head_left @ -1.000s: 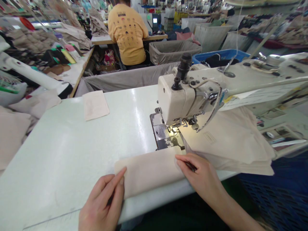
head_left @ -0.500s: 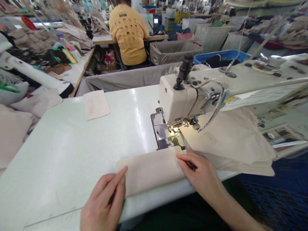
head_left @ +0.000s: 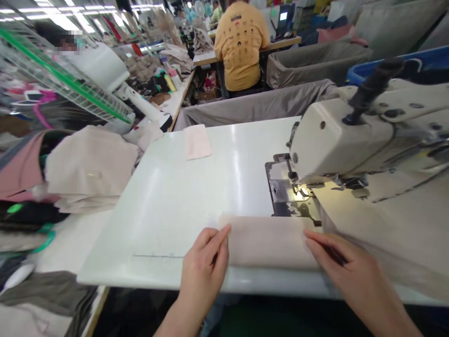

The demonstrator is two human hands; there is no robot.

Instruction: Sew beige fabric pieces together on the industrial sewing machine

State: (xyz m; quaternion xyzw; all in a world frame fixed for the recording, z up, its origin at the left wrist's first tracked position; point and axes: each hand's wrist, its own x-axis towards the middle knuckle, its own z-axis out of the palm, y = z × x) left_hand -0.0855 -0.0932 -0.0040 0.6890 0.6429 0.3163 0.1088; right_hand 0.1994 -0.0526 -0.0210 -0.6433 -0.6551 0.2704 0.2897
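Observation:
A beige folded fabric piece (head_left: 270,241) lies along the front edge of the white sewing table, just below the needle plate. My left hand (head_left: 205,262) is closed at its left end, the forefinger pressed on the cloth and the thumb close beneath. At the right end, my right hand (head_left: 358,269) pinches the corner between thumb and forefinger. Something dark and slim sits inside its curled fingers; I cannot make out what. The sewing machine (head_left: 333,140) stands above and right, its light shining on the needle plate (head_left: 286,189). Larger beige panels (head_left: 393,220) lie beside my right hand.
A small pale fabric piece (head_left: 197,142) lies at the table's far side. Stacked beige panels (head_left: 91,164) rest on the left beside a white lamp-like arm (head_left: 143,103). Beyond a grey cloth-lined bin (head_left: 256,107), a person in a yellow shirt (head_left: 242,47) sits facing away.
The camera view has swung left, so table, machine and hands appear further right and more of the left side shows. Both hands keep their hold on the fabric piece.

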